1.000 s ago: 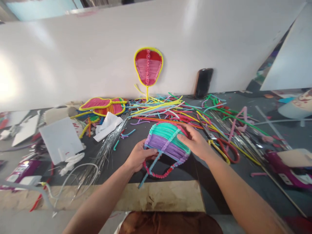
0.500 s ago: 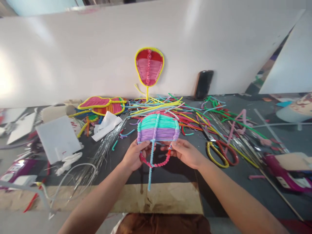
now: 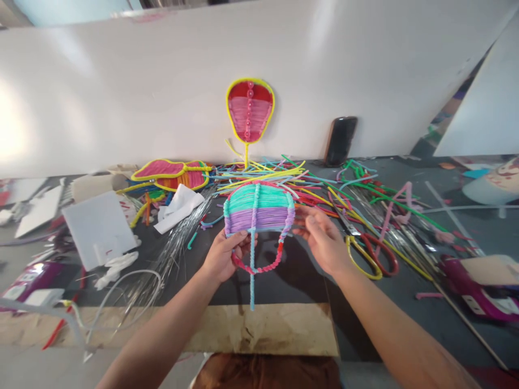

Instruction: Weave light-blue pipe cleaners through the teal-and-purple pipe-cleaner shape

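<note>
Pipe-cleaner fan point(image 3: 271, 217), held over worktop point(image 3: 294, 294) nr front edge, centre: teal + purple rows fill upper part; lower loop's unfilled, so prob. approx. half done. Your L hand point(image 3: 222, 254) pinches lower-left rim; R hand point(image 3: 324, 240), half-curled by right rim, can't tell if gripping.

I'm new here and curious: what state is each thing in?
Teal-purple pipe-cleaner fan: held up, lower part unfilled
Left hand: gripping its lower left
Right hand: near its right edge, contact unclear
Pink-red fan: upright, filled in
Phone: leaning upright, screen dark
Scissors: lying unheld
Loose pipe cleaners: heaped
</note>
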A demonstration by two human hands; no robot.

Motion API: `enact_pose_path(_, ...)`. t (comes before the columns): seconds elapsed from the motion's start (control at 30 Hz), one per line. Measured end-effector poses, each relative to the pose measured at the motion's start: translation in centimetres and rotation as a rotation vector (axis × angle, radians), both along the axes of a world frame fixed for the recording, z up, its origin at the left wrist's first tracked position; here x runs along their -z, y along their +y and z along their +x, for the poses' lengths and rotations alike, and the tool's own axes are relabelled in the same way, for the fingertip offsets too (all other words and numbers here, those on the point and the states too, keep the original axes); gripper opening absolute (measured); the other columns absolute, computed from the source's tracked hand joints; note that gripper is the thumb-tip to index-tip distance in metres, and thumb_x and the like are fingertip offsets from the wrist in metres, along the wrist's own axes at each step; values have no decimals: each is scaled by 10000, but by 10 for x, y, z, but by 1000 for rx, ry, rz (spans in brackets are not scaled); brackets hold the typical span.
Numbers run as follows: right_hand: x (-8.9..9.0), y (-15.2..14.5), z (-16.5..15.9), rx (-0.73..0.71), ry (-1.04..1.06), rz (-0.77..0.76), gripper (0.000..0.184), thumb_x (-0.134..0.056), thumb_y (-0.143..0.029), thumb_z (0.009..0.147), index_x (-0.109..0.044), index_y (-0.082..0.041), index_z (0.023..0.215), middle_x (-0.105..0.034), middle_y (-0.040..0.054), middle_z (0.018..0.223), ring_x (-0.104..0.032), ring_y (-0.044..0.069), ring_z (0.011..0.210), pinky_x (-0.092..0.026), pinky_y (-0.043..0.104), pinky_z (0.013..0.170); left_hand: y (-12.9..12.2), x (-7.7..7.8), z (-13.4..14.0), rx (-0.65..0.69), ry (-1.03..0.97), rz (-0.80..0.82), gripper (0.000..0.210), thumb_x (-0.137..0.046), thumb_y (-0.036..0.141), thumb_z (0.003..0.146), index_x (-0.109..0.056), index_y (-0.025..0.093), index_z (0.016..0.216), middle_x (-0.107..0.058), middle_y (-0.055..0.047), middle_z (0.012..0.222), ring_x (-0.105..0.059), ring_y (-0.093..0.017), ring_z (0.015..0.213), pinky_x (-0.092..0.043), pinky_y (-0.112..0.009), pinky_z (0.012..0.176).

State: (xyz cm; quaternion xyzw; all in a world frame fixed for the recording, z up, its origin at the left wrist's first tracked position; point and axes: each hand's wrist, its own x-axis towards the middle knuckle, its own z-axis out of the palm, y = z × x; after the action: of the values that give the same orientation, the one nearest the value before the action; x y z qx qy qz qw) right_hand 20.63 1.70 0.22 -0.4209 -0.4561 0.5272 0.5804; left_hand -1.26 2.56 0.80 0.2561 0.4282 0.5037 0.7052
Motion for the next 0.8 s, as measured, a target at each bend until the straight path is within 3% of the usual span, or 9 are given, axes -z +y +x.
enact_pose_path(0.1, -10, -9, -2, 250, -323, 262, 123, -533, -312, 883, -604, -242, 956, -638, 36, 911, -599, 162, 785, -501, 308, 673, -3, 1, 4, -24, 22, 89, 253, -766, 201, 647, -627, 146, 851, -713, -32, 750, -688, -160, 709, -562, -276, 700)
enact_pose_path(0.2, -19, -22, -12, 176, -751, 639, 169, -567, -176, 852, -629, -240, 995, -672, 39, 892, -583, 186, 864, -474, 360, 795, -10, 0, 10, -2, 37, 130, 281, -767, 223, 662, -625, 150, 893, -719, -38, 787, -691, -177, 743, -554, -305, 734)
enact_pose_path(0.27, -20, -28, -21, 136, -975, 780, 260, -593, -156, 836, -620, -237, 1081, -696, 42, 938, -569, 204, 924, -442, 382, 841, -15, 0, 15, 27, 20, 147, 304, -761, 221, 678, -619, 153, 937, -723, -46, 845, -689, -185, 789, -547, -316, 766)
enact_pose_path(0.43, -12, -27, -30, 215, -1213, 788, 221, -597, -187, 850, -637, -208, 1066, -713, 37, 916, -555, 206, 900, -393, 379, 820, -23, 3, 22, 91, -15, 124, 335, -757, 207, 692, -602, 172, 986, -720, -41, 918, -680, -180, 834, -538, -312, 789)
enact_pose_path(0.8, -11, -23, -27, 149, -1226, 762, 103, -582, -167, 856, -660, -232, 878, -710, 11, 812, -574, 183, 840, -361, 366, 796, -23, 2, 21, 87, 20, 11, 338, -803, 190, 623, -617, 171, 905, -711, -3, 806, -660, -131, 715, -547, -272, 721)
